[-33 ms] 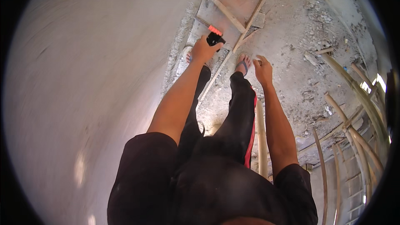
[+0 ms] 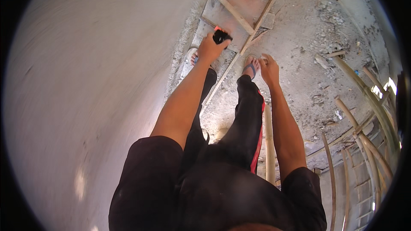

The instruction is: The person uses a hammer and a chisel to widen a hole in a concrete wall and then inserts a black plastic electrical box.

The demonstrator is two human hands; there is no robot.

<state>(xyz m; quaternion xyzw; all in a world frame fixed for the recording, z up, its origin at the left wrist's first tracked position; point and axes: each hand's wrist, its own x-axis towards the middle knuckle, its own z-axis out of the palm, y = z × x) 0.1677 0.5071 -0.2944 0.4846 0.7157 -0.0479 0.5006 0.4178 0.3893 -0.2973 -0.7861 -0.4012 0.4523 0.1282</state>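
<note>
My left hand [image 2: 209, 49] is closed around a small black device [image 2: 221, 37] with an orange edge on its far side; its exact kind I cannot make out. It is held above a flat board, short of a claw hammer [image 2: 234, 13] with a wooden handle that lies there. My right hand [image 2: 269, 70] hangs beside my right foot, its fingers curled in toward the thumb. Whether a small thing sits in that pinch is hidden.
A smooth plastered wall [image 2: 85, 81] rises along the left. A long wooden strip [image 2: 267, 8] runs along the board's edge. Rubble [image 2: 332, 17] is scattered over the dusty floor at right. Bamboo poles [image 2: 368, 90] lean at the far right, and another pole [image 2: 268, 145] stands near my right leg.
The black device has turned a little in my left hand, so less of its orange part shows. My right hand has shifted slightly farther away from me.
</note>
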